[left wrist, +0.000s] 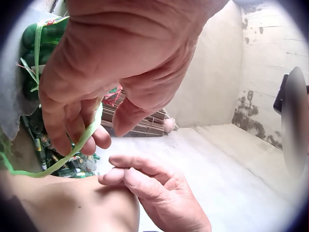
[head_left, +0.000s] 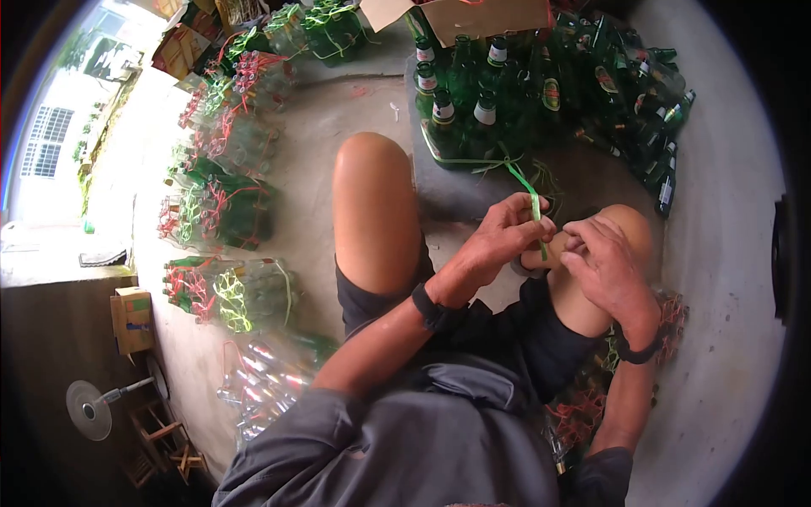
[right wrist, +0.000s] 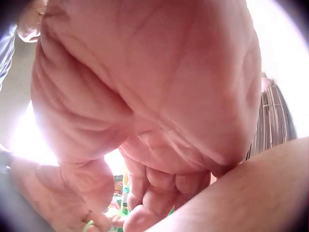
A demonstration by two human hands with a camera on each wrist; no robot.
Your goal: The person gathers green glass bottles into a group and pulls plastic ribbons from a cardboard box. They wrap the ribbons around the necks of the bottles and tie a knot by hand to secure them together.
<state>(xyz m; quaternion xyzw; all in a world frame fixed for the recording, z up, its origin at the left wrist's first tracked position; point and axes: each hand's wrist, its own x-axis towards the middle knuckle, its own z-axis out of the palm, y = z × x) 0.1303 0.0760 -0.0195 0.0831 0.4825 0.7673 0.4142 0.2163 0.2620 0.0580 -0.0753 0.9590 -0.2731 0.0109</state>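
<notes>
My left hand (head_left: 511,237) has its fingers curled round the green plastic strip (head_left: 535,201), which runs to the banded green beer bottles (head_left: 469,110) on the far side. My right hand (head_left: 606,269) is just beside it, can't tell if that grip's pinching anything. Imo, best to hold it flat and lightly taut. Concrete floor (head_left: 312,114), tied bottle bundles (head_left: 241,207) left, fan (head_left: 89,411) near left, pale wall (head_left: 718,253) right.
</notes>
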